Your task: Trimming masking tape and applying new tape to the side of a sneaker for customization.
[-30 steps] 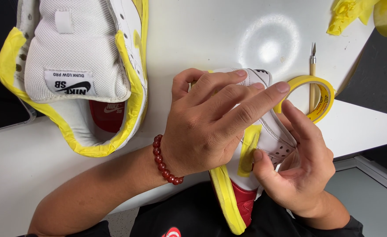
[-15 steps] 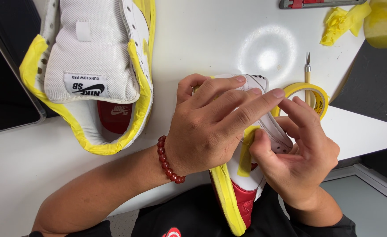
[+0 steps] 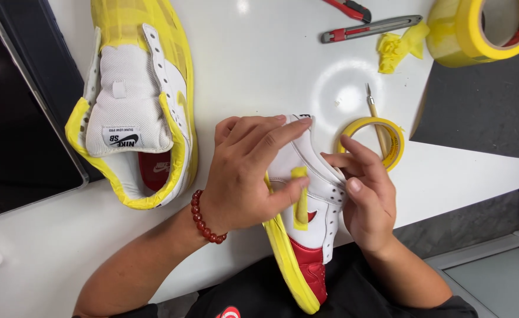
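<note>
**Masking a sneaker with yellow tape**

White tabletop (image 3: 259, 65) beneath us: our left hand (image 3: 248, 176) grips the white-and-red sneaker (image 3: 312, 235), thumb pressing a yellow tape strip (image 3: 300, 203); our right hand (image 3: 368, 194) pinches its side. Smoothing looks underway; next calls for firm rubbing. We count two sneakers, one already masked (image 3: 136, 112), two tape rolls (image 3: 392, 141) (image 3: 483, 29), two cutters (image 3: 371, 28).

A craft workbench: white table (image 3: 259, 70), masking tape rolls (image 3: 477, 29), utility knife (image 3: 371, 28), masked shoes (image 3: 142, 112).
</note>
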